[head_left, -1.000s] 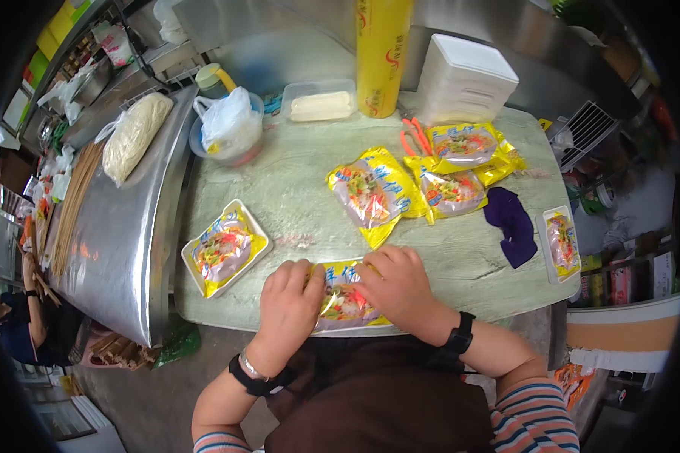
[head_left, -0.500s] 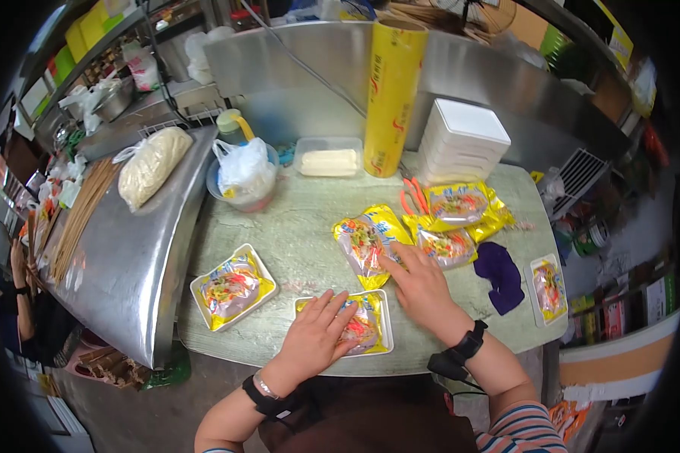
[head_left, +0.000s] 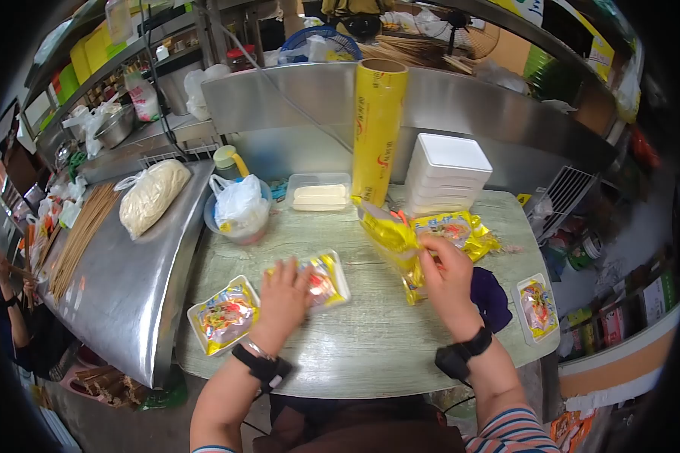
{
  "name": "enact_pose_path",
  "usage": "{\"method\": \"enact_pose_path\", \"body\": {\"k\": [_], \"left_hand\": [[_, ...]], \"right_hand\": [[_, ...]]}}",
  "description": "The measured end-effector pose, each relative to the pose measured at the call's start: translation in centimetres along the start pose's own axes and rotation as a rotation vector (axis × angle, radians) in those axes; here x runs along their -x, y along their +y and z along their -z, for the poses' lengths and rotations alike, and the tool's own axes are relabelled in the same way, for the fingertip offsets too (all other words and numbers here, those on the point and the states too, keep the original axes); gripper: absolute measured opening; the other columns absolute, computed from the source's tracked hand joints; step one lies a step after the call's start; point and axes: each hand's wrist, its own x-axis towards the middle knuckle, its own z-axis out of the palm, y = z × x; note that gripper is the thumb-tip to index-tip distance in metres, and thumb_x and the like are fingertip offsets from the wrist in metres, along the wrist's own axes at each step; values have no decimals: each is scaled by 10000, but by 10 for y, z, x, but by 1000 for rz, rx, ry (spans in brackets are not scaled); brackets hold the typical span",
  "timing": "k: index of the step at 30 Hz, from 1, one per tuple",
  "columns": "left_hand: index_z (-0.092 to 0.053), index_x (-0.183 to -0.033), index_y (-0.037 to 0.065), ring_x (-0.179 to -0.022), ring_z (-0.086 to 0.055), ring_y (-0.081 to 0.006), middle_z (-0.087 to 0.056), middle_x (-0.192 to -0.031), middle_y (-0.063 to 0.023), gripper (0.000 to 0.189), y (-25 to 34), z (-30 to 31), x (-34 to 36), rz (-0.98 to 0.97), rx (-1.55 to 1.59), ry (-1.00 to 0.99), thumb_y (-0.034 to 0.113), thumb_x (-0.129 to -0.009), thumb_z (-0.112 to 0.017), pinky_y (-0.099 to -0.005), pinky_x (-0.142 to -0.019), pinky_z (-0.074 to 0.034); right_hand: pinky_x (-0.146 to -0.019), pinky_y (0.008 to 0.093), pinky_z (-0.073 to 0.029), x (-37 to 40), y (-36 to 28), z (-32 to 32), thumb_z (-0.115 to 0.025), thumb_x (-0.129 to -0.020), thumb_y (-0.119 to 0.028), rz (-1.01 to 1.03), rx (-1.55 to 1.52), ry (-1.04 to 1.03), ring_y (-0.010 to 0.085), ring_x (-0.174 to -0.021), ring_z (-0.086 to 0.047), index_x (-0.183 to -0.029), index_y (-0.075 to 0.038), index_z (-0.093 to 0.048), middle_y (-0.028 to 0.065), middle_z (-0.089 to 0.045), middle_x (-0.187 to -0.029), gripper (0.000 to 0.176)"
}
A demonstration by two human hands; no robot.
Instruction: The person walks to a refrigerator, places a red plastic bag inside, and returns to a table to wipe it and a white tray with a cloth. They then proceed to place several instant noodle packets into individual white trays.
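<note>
My left hand (head_left: 281,298) lies flat with its fingers apart over a yellow food packet (head_left: 321,283) in a white tray, covering its left part. My right hand (head_left: 449,278) pinches the edge of another yellow packet (head_left: 389,235), which hangs tilted and slightly blurred above the table. Behind that hand lie more yellow packets (head_left: 472,232), partly hidden. A second filled white tray (head_left: 225,315) stands left of my left hand. At the table's right edge is a third tray with a packet (head_left: 537,308). A dark purple cloth (head_left: 489,296) rests beside my right wrist.
A tall yellow roll (head_left: 378,132) stands at the back, next to stacked white trays (head_left: 446,177). Left of it are a clear container (head_left: 319,193) and a tub with a white bag (head_left: 238,211). A metal counter (head_left: 128,294) borders the table, holding sticks (head_left: 83,234) and a filled bag (head_left: 155,198).
My left hand and the tray under it have moved left and away from me. My right hand has gone from touching a packet flat on the table to lifting it by its edge.
</note>
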Motion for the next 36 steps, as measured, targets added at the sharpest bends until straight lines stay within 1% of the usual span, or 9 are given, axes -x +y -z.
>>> {"method": "enact_pose_path", "body": {"k": [3,6,7,11,15,21,27,33,36], "left_hand": [[-507,-1396,111,-1348,-421,-425,-456,-1454,-204,533,-10,7,-17,74,-158,137,225,-892,-635,-557,-1104,-334],[-522,-1365,83,-1296,-457,-435,-470,-1420,-218,515,31,42,-11,-7,231,167,181,-877,-652,-538,-1079,-365],[-544,-1339,81,-1269,-476,-441,-487,-1396,-219,495,47,46,-2,-41,489,145,205,-875,-667,-544,-1061,-376],[-541,-1326,53,-1262,-472,-442,-479,-1390,-226,515,82,34,40,-165,551,88,175,-848,-692,-517,-1053,-391],[-545,-1309,40,-1269,-464,-441,-483,-1382,-229,510,72,15,92,-140,560,87,172,-840,-697,-519,-1060,-388],[-593,-1262,28,-1173,-561,-385,-611,-1247,-187,390,72,4,124,-56,559,213,130,-892,-666,-476,-983,-449],[-568,-1284,15,-1255,-495,-412,-568,-1307,-214,421,73,11,122,-24,598,107,97,-877,-639,-493,-1050,-390],[-485,-1341,7,-1122,-583,-357,-515,-1322,-211,602,64,8,100,106,813,1,208,-835,-742,-427,-953,-487],[-458,-1346,-39,-1164,-558,-417,-515,-1325,-259,675,75,23,70,289,986,-163,309,-844,-746,-447,-1007,-458]], "right_hand": [[-696,366,-552,29,-8,35,-680,-791,-10,271,161,-86,282,-808,-689,-990,-38,-697,124,-715,-959,202],[-669,338,-555,77,0,39,-697,-788,-45,556,265,-199,220,-829,-691,-986,-66,-705,72,-725,-993,199],[-658,323,-552,94,8,33,-704,-797,-79,586,257,-305,206,-860,-684,-1004,-73,-700,65,-717,-1023,207],[-691,335,-548,123,15,18,-738,-798,-192,490,150,-689,214,-950,-661,-1054,-90,-680,63,-681,-1101,282],[-827,438,-527,29,26,58,-762,-765,-210,355,262,-370,326,-994,-636,-1121,-63,-638,126,-665,-1104,405],[-850,395,-527,-123,93,73,-698,-769,-112,490,714,-19,294,-944,-628,-1041,-62,-648,112,-641,-1001,281],[-756,387,-546,-157,129,63,-608,-767,-63,513,1012,-265,255,-870,-618,-834,-71,-596,68,-583,-889,69],[-701,393,-550,-168,129,70,-623,-766,-67,586,881,-263,277,-863,-614,-835,-64,-584,75,-573,-875,79],[-710,412,-538,-167,108,79,-694,-733,-93,582,815,-179,311,-862,-617,-886,-66,-585,95,-593,-890,190]]}}
